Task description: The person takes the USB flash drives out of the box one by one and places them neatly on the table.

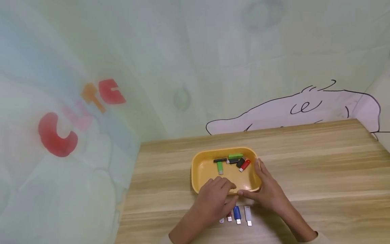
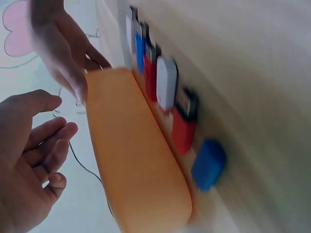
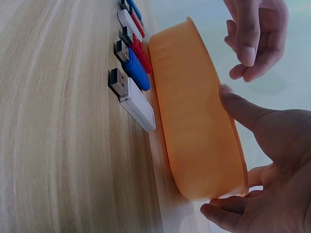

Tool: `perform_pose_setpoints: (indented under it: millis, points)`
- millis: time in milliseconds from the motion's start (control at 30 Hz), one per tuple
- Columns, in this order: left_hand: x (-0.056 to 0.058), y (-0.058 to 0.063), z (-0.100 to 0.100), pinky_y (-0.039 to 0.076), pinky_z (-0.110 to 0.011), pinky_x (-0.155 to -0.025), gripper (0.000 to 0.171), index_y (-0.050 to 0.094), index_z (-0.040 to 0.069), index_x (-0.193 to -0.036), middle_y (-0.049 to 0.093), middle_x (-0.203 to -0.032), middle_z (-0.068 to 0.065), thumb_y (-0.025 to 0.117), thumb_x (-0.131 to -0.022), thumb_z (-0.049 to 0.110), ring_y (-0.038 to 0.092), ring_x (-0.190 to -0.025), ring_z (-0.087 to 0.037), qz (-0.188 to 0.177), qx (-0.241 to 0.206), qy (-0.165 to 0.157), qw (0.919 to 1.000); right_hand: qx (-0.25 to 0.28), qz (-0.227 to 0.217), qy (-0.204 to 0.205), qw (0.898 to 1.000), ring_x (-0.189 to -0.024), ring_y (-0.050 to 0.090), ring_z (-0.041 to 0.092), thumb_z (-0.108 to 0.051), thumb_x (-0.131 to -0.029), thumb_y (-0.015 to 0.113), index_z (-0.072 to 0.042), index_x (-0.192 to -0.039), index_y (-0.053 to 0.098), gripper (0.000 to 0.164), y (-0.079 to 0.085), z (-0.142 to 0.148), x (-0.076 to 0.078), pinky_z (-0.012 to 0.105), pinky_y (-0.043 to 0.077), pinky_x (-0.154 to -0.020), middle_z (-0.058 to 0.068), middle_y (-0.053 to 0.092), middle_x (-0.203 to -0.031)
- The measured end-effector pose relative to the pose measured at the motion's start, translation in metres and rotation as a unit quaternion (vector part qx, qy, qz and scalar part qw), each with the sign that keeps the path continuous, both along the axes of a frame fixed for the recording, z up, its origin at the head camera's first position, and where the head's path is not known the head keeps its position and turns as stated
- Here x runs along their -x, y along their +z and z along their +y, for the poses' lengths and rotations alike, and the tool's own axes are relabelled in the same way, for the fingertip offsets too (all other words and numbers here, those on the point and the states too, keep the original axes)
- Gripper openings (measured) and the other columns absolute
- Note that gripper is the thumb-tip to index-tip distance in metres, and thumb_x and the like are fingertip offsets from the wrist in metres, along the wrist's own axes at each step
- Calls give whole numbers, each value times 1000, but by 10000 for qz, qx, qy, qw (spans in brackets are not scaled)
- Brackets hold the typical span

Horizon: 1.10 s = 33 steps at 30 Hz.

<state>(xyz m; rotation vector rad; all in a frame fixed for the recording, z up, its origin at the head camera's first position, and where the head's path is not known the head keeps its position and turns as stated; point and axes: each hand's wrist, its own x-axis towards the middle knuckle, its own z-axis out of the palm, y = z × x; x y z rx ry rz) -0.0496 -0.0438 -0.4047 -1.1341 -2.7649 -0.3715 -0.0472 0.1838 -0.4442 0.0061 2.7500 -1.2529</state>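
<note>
A yellow plastic tray holds several USB sticks, among them a green one, a red one and a black one. My right hand grips its near right corner, thumb on the front rim and fingers against the right side. Over the front rim hovers my left hand, its fingers loosely bent with nothing between them. More USB sticks lie in a row before the tray: a white one, a blue one and a red one. My left arm partly hides this row in the head view.
At the row's left end, a red stick and a blue one show in the left wrist view. Everything rests on a wood-grain table. A printed cloth hangs behind and left of the table.
</note>
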Motion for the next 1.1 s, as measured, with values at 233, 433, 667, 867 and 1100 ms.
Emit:
perform_pose_setpoints:
  millis: [233, 433, 667, 867, 1100]
  points:
    - [22, 7, -9, 54, -23, -80, 28, 73, 16, -116, 74, -109, 6, 77, -97, 37, 67, -98, -11, 52, -49, 423, 9991, 37, -45, -64, 10000, -155, 26, 56, -55, -77, 92, -4, -169, 12, 132, 1, 1, -1, 68, 36, -119, 25, 11, -176]
    - [38, 9, -13, 57, -28, -88, 30, 72, 16, -117, 74, -110, 3, 77, -97, 37, 67, -100, -14, 47, 69, 729, 9973, 62, -51, -65, 9999, -156, 24, 55, -56, -77, 91, -4, -169, 12, 132, 1, 1, 0, 67, 34, -121, 25, 11, -176]
    - [49, 6, -15, 57, -31, -93, 36, 72, 15, -121, 72, -115, 0, 79, -97, 40, 65, -103, -16, -474, 419, 1201, 9907, 89, 3, -8, 10000, -156, 24, 55, -59, -76, 91, -4, -169, 12, 133, -2, -1, 0, 67, 32, -121, 25, 10, -176]
    - [56, 4, -12, 58, -35, -101, 38, 71, 15, -124, 72, -120, 0, 79, -96, 39, 66, -111, -18, -519, 640, 1257, 9886, 111, 45, -12, 9999, -156, 24, 55, -58, -76, 91, -4, -169, 13, 133, -1, 0, -1, 67, 33, -122, 25, 10, -176]
    - [64, 0, -10, 56, -37, -107, 41, 71, 15, -125, 72, -124, -1, 82, -94, 38, 66, -118, -19, -751, 671, 1380, 9853, 157, 53, -12, 9999, -156, 24, 55, -57, -76, 92, -3, -169, 14, 132, -2, 1, -2, 67, 32, -122, 26, 10, -176]
